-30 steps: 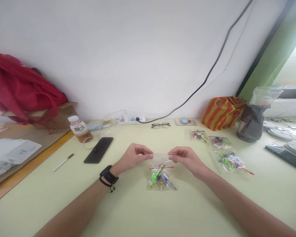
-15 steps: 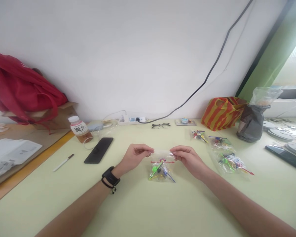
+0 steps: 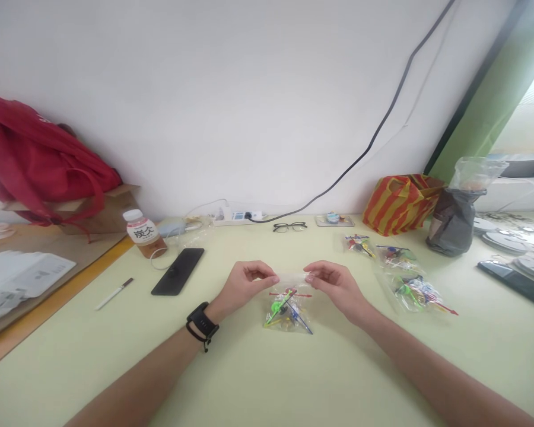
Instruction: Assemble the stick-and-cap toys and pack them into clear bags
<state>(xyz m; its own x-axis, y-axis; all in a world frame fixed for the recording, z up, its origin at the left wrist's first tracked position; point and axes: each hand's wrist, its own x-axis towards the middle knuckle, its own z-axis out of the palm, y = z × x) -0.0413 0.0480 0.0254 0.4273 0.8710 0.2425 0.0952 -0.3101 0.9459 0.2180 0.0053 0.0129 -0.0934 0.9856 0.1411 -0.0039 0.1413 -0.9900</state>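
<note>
A clear plastic bag of small colourful plastic parts, green, red, blue and yellow, is held by its top edge between my two hands in the middle of the table. My left hand, with a black watch on its wrist, pinches the bag's upper left corner. At the upper right corner, my right hand pinches the same edge between thumb and fingers. The filled lower part of the bag hangs toward me, at or just above the tabletop; I cannot tell which.
Several similar filled bags lie to the right. A phone, a pen-like stick and a drink bottle are on the left. Glasses and a power strip lie near the wall. A striped bag stands back right.
The bag has shifted slightly toward me and left, and its lower part tilts a little differently. Both hands keep their pinch on its top edge, with fingers slightly shifted.
</note>
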